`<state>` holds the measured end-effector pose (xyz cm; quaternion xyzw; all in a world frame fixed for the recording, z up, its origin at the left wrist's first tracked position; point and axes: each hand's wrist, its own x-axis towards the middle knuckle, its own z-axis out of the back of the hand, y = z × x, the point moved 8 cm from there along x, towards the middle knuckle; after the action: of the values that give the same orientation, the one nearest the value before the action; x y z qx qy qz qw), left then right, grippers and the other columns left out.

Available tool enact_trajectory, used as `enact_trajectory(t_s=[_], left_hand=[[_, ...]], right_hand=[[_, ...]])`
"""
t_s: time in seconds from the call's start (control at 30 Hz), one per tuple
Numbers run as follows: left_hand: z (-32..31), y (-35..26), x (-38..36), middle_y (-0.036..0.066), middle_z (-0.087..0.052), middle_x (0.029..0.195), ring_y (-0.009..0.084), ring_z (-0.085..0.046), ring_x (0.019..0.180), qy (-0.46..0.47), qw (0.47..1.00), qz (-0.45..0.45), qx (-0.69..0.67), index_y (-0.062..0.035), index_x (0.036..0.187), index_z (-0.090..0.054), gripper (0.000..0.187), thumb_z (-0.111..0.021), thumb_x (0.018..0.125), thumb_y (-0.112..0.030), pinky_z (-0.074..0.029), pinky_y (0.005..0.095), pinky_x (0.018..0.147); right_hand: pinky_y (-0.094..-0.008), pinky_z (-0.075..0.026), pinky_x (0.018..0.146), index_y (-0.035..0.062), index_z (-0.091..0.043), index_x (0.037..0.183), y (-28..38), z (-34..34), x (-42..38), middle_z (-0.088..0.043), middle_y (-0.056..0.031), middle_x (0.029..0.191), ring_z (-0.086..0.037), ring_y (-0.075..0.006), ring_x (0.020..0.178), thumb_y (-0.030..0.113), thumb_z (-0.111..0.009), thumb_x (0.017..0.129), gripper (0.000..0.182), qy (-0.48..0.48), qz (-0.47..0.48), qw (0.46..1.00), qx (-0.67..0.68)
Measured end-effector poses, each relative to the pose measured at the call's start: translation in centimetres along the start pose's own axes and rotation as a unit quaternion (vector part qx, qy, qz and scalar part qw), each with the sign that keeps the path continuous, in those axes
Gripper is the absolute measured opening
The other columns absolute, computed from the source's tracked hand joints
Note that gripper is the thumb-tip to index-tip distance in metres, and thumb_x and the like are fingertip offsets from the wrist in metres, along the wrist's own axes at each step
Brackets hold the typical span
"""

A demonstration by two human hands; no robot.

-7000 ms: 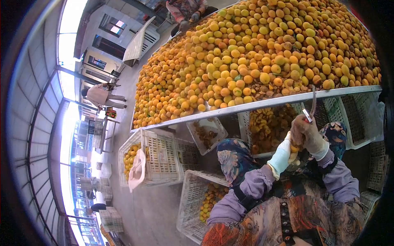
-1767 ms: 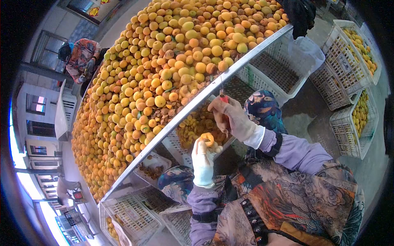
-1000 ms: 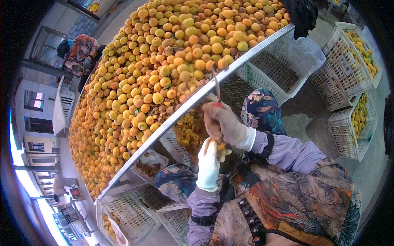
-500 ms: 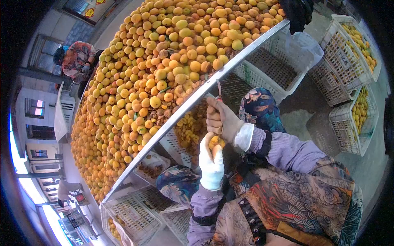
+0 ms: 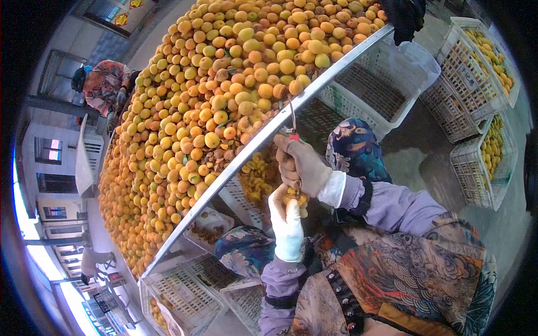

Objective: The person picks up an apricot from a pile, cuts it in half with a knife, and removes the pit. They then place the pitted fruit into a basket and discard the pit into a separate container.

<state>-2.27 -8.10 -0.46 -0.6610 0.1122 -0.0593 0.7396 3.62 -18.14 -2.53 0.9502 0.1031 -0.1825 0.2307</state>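
Observation:
My left hand (image 5: pixel 287 227), in a white glove, has its fingers closed round an apricot (image 5: pixel 300 201) that looks cut open. Directly above it, my right hand (image 5: pixel 305 167) is wrapped in a fist round a knife (image 5: pixel 293 126) with a red handle end and a thin curved blade. The blade points up, close to the metal edge of the table. The two hands touch or almost touch, and my right fingers cover part of the fruit. Below the table edge, cut apricot pieces (image 5: pixel 255 178) fill a crate.
Heaped apricots (image 5: pixel 196 112) cover a table with a metal rim (image 5: pixel 255 151). White plastic crates stand around: an open crate (image 5: pixel 386 92), stacked crates (image 5: pixel 468 78) at right, and a crate (image 5: pixel 179 297) at lower left. Another person (image 5: pixel 103 84) works across the heap.
The right fist has turned and shifted slightly left, with the blade now more upright and the red handle end visible. The apricot in my left hand looks more opened and sits lower.

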Motion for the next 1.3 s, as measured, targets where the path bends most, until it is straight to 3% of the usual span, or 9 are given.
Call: enact_trajectory(t_s=[0.13,0.2,0.27,0.3,0.33,0.47,0.9,1.23,1.3], left_hand=[[-0.1,0.3,-0.1,0.009,-0.049,0.106,0.0123,-0.051,0.081,0.043,0.997,-0.022,0.06,-0.0001,0.122,-0.042,0.038,-0.051,0.086,-0.01,-0.045,0.0243,0.07],[-0.5,-0.7,0.2,0.008,-0.05,0.107,0.0124,-0.05,0.081,0.031,0.983,-0.137,0.118,-0.0016,0.122,-0.043,0.037,-0.05,0.086,-0.009,-0.045,0.0248,0.071],[-0.1,0.6,0.3,0.007,-0.052,0.105,0.0127,-0.05,0.081,0.026,0.998,-0.045,0.033,-0.0035,0.121,-0.044,0.036,-0.05,0.087,-0.008,-0.045,0.0251,0.071],[0.2,0.9,0.4,0.006,-0.051,0.103,0.0124,-0.05,0.08,0.008,0.999,-0.034,0.004,-0.0039,0.121,-0.044,0.035,-0.05,0.087,-0.009,-0.045,0.025,0.07],[0.7,1.4,0.6,0.006,-0.051,0.101,0.0122,-0.05,0.079,-0.007,0.999,-0.027,-0.028,-0.0043,0.12,-0.044,0.034,-0.05,0.087,-0.01,-0.045,0.0249,0.069],[0.5,2.6,0.7,0.006,-0.05,0.098,0.0108,-0.051,0.076,0.032,0.991,-0.012,-0.133,-0.0023,0.118,-0.041,0.033,-0.051,0.089,-0.015,-0.045,0.0239,0.066],[0.0,3.1,0.6,0.004,-0.048,0.09,0.009,-0.049,0.075,0.043,0.993,-0.021,-0.105,-0.0023,0.115,-0.038,0.034,-0.049,0.093,-0.026,-0.044,0.0233,0.066],[-1.9,2.9,-0.4,0.004,-0.048,0.087,0.0104,-0.048,0.073,0.101,0.986,0.029,-0.129,-0.003,0.114,-0.038,0.032,-0.047,0.093,-0.026,-0.042,0.0243,0.064],[-1.3,0.9,-0.4,0.007,-0.049,0.084,0.0162,-0.051,0.072,0.047,0.992,-0.109,0.046,-0.0024,0.115,-0.037,0.034,-0.049,0.092,-0.025,-0.043,0.0298,0.064]], right_hand=[[-0.0243,-0.024,0.033,0.012,-0.044,0.071,0.0,1.1,-0.2,-0.029,0.0041,0.046,-0.027,-0.008,0.033,0.035,-0.053,0.089,0.03,-0.053,-0.014,0.999,0.0],[-0.0251,-0.027,0.035,0.013,-0.046,0.079,-0.4,1.5,0.6,-0.035,0.0035,0.05,-0.032,-0.0078,0.037,0.037,-0.054,0.088,0.026,-0.051,-0.01,0.999,-0.007],[-0.0223,-0.028,0.035,0.0153,-0.049,0.086,-0.4,0.7,0.4,-0.039,0.0043,0.055,-0.035,-0.0066,0.04,0.038,-0.053,0.088,0.023,-0.019,-0.026,0.999,0.003],[-0.0206,-0.027,0.034,0.0163,-0.048,0.085,0.7,-0.5,-0.7,-0.038,0.0056,0.054,-0.035,-0.0056,0.04,0.039,-0.053,0.088,0.024,-0.08,0.025,0.997,0.007],[-0.0197,-0.025,0.033,0.0154,-0.048,0.08,-0.2,-0.4,0.6,-0.034,0.0067,0.051,-0.032,-0.0054,0.037,0.041,-0.053,0.089,0.028,0.025,0.011,0.999,0.025],[-0.0236,-0.032,0.031,0.0121,-0.052,0.078,1.2,-1.6,-0.4,-0.043,0.0036,0.051,-0.039,-0.0087,0.035,0.033,-0.054,0.089,0.024,0.032,0.129,0.986,-0.105],[-0.0227,-0.029,0.032,0.0114,-0.05,0.074,1.7,-1.6,-0.8,-0.043,0.0024,0.049,-0.039,-0.0082,0.034,0.04,-0.057,0.087,0.032,0.035,0.18,0.96,-0.212],[-0.0234,-0.025,0.032,0.0137,-0.052,0.078,-1.3,0.6,-0.1,-0.031,0.007,0.049,-0.026,-0.0061,0.034,0.037,-0.049,0.092,0.027,0.071,-0.056,0.995,-0.031],[-0.0234,-0.024,0.032,0.0138,-0.052,0.078,-1.4,1.3,0.0,-0.028,0.0077,0.048,-0.024,-0.0057,0.034,0.036,-0.047,0.093,0.027,0.046,-0.078,0.996,0.011]])
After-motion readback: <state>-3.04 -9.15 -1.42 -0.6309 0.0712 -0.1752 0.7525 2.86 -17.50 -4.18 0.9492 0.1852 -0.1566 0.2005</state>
